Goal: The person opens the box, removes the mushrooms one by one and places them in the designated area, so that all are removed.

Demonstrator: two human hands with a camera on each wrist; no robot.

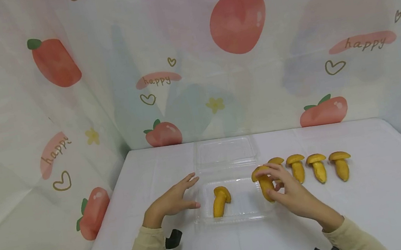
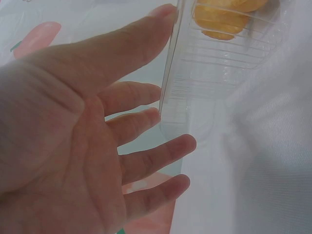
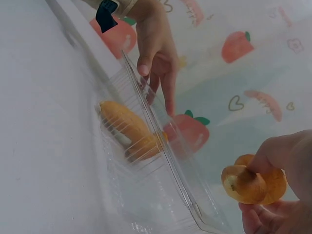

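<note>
A clear plastic clamshell box (image 1: 250,212) lies with its lid raised or folded toward the back. Inside its left half rests one yellow-brown mushroom (image 1: 219,204). My right hand (image 1: 290,195) pinches another mushroom (image 3: 243,184) between thumb and fingers, held above the box's right edge. At the box's left side is my left hand (image 1: 173,200), fingers spread and straight, the thumb near the rim; in the left wrist view the thumb tip meets the clear rim (image 2: 170,63), though contact is hard to judge.
Several more mushrooms (image 1: 316,168) stand in a row right of the box, one partly hidden behind my right hand. The white table (image 1: 390,200) meets a fruit-printed cloth backdrop (image 1: 187,36) behind and on the left. The clear lid (image 1: 224,152) extends toward the backdrop.
</note>
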